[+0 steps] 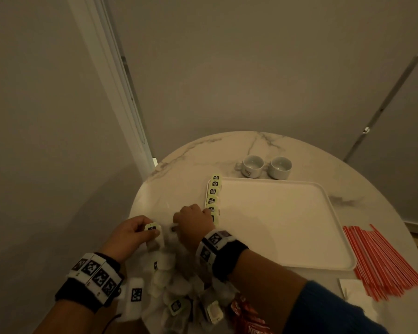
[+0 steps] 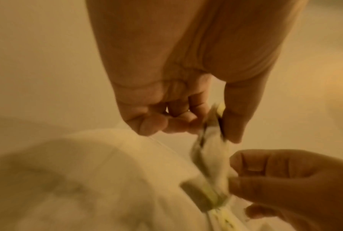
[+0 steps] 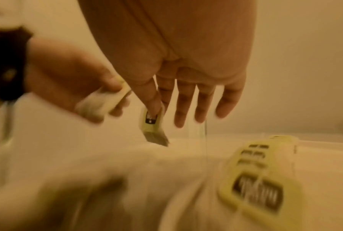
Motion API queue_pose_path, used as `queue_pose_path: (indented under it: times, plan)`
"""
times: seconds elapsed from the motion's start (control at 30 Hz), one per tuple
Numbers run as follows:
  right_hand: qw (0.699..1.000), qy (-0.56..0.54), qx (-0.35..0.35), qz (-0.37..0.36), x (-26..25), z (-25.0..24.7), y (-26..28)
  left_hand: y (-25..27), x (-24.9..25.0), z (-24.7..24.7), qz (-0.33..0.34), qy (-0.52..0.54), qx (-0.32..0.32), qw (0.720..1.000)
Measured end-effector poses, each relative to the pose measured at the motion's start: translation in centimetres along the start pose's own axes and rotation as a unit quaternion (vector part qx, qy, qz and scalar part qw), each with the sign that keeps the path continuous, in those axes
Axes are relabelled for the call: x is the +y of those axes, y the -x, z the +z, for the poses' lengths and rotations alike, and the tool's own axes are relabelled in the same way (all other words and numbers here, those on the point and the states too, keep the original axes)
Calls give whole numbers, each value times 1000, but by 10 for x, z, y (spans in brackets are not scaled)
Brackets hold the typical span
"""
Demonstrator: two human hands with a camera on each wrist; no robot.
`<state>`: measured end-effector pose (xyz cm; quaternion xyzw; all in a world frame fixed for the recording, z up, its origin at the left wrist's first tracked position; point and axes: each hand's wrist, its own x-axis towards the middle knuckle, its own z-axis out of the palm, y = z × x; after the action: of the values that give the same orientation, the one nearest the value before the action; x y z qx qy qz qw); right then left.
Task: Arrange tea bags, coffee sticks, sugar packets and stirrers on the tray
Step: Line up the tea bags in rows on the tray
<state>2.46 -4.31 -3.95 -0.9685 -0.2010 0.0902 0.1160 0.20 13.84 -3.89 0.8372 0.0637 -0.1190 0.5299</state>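
A: Marble-veined and round, the surface (image 1: 263,145) sat in dim light against plain grey walls. Nearest, below the wrists, lay a heap of tea bags (image 1: 176,285), soft papery pouches with pale green tags and thin strings.

B: And the fingers?

A: The left hand (image 1: 130,231) pinched one tea bag (image 1: 152,229) by its tag, fingers curled. The right hand (image 1: 194,221) pinched another tea bag (image 3: 152,123) between thumb and forefinger, the other fingers (image 3: 204,103) hanging straight.

B: Risk?

A: I judged the strings the trouble: one trailed from the right fingers, and could snag and drag pouches from the heap, or disturb the line just beyond.

B: Which line?

A: A row of tea bags (image 1: 212,197) overlapping along the smooth white tray (image 1: 287,220), on the edge just beyond the right fingers. Thin paper might tear if tugged. Well right of the fingers lay red stirrers (image 1: 381,259), slim and straight; farthest, two glossy white cups (image 1: 266,166).
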Motion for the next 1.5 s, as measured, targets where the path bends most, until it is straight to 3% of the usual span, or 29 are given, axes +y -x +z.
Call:
queue_pose_path:
  times: [0.13,0.23,0.3,0.47,0.7,0.87,1.03,1.13,1.2,1.33,1.37,1.5]
  plan:
    - [960,-274,34,35,22,-34,2,-7,24,13,-27,192,4,981]
    - [927,-373,27,27,38,-60,6,-16,50,32,-16,228,4,974]
    - [916,-400,31,21,46,-72,9,-21,64,45,-10,207,13,978]
    - [906,-411,100,17,71,-86,13,-31,93,73,17,263,-41,964]
    - [874,-448,173,75,100,-77,13,-43,107,100,77,228,12,971]
    - [861,-477,118,134,125,-63,19,-64,103,112,72,181,45,980]
    - [806,-571,63,144,134,-57,7,-78,98,116,76,134,29,988]
    - [804,-578,47,131,136,-59,-1,-84,101,118,88,124,49,987]
    - [798,-578,82,150,142,-61,-10,-88,103,118,82,148,57,984]
    - [791,-515,177,278,164,-49,-37,-93,100,113,17,254,84,964]
    - [798,-490,183,299,168,-45,-45,-91,98,112,9,285,82,955]
    - [880,-318,130,327,179,-28,-65,-85,93,107,3,342,49,938]
